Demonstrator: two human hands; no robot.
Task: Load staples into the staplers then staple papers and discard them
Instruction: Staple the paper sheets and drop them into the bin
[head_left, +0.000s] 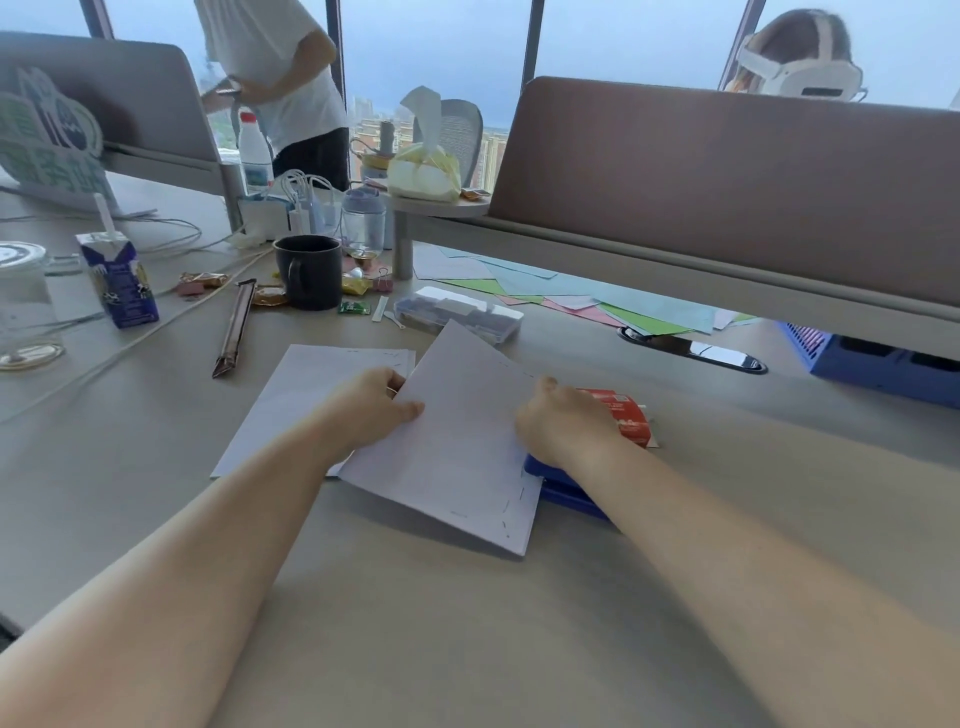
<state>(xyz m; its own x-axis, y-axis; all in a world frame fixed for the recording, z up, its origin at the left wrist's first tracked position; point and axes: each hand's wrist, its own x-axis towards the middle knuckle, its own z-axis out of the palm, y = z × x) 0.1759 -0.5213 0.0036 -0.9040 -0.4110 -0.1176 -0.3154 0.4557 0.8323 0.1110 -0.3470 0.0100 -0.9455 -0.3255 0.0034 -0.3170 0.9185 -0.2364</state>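
Stapling is the step in hand. The stapler (566, 486) sits on the desk (519, 623), and the paper (457, 441) lies just left of it, its right edge tucked into the stapler's mouth. The left hand (374, 410) pinches the paper's far-left edge, thumb on top. The right hand (563, 423) curls over the stapler's top and bears down. Staples already dot the paper's edge nearest the stapler. A red box (623, 415) lies just behind the stapler, and a stack (306, 395) well to its left. Next, judging by this, comes a firm press, then lifting the paper clear to discard it.
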